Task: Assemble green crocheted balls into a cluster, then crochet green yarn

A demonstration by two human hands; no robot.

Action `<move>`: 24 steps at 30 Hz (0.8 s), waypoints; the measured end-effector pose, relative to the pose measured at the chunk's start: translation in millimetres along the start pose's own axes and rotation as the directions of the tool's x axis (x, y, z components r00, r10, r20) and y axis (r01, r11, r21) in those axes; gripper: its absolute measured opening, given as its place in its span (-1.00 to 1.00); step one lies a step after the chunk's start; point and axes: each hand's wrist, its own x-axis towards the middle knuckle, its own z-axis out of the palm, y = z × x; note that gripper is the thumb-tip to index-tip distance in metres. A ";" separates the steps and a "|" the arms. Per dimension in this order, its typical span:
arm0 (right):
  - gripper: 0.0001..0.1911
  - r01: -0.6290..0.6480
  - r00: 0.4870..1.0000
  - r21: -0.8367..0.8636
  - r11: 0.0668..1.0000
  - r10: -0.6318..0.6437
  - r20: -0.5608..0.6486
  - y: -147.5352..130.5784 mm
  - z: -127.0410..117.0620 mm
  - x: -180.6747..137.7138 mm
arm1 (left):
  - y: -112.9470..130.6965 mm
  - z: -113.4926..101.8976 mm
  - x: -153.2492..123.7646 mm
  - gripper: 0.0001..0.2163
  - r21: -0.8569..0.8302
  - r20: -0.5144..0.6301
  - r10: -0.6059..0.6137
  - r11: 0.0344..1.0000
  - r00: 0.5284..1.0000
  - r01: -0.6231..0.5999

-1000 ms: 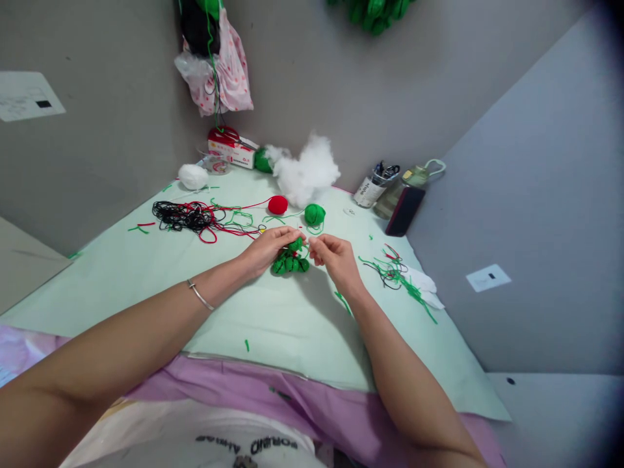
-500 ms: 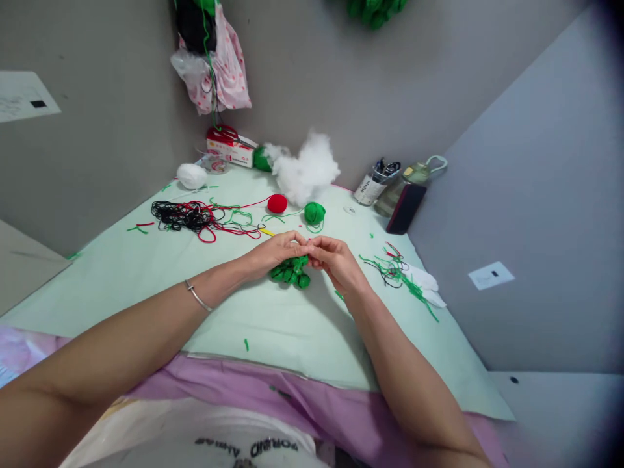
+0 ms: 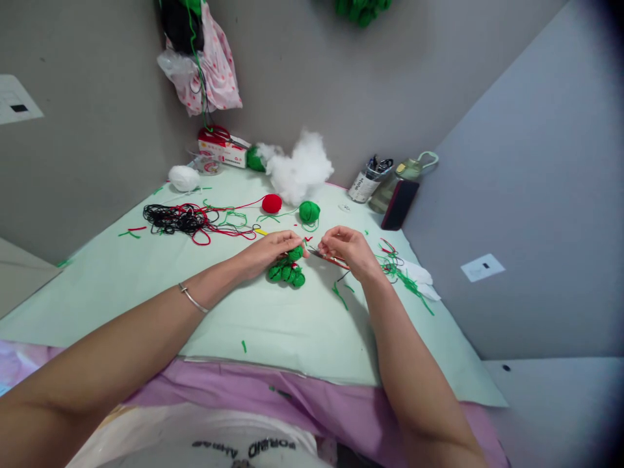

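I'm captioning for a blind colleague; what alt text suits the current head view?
A person's left hand holds a knobbly green yarn piece over a pale green table, with the right hand beside it at a thin tool. Beyond lie a red yarn ball, a green yarn ball, tangled black yarn and white stuffing.

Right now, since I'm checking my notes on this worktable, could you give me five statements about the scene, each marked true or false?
1. The left hand holds a green cluster. True.
2. The bracelet is on the right forearm. False: the bracelet is on the left forearm.
3. In the picture, the red yarn ball lies left of the green yarn ball nearest the hands. True.
4. The right hand rests on the white stuffing. False: the white stuffing lies beyond both hands, near the wall.
5. The tangled black cord is on the left part of the table. True.
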 end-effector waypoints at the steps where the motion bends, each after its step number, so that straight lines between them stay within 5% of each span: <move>1: -0.74 0.012 0.998 -0.119 0.993 -0.004 0.067 1.0 0.1 -0.4 | 0.8 -0.9 0.0 -0.65 -0.020 -0.006 0.011 1.000 1.000 -0.011; 5: -0.77 0.119 0.990 -0.462 0.879 -0.073 0.117 3.7 6.0 -3.1 | 2.4 -2.2 -0.6 -0.64 -0.045 0.014 0.025 0.999 1.000 -0.024; 8: -0.63 0.240 0.969 -0.405 0.882 -0.190 0.160 -1.6 12.9 -8.5 | 1.1 -2.0 -0.4 -0.63 -0.015 0.056 0.020 1.000 0.998 -0.019; 11: -0.74 0.266 0.930 -0.369 0.891 -0.137 0.340 -9.7 11.0 -12.6 | -1.3 -2.7 0.1 -0.64 -0.002 0.068 0.025 1.000 0.997 -0.025; 13: -0.71 0.236 0.943 -0.381 0.894 -0.116 0.313 -12.9 5.7 -12.9 | -2.8 -3.5 0.5 -0.64 -0.006 0.072 0.008 1.000 0.997 -0.008; 18: -0.71 0.146 0.969 0.001 0.989 -0.143 0.200 -11.6 9.8 -12.5 | -3.7 -2.5 1.4 -0.66 -0.007 0.089 -0.048 0.999 0.995 0.049; 24: -0.69 -0.003 0.979 0.370 0.929 -0.074 0.192 -11.2 31.7 -11.9 | 0.2 -0.8 0.2 -0.72 -0.068 0.153 -0.006 0.998 0.988 0.017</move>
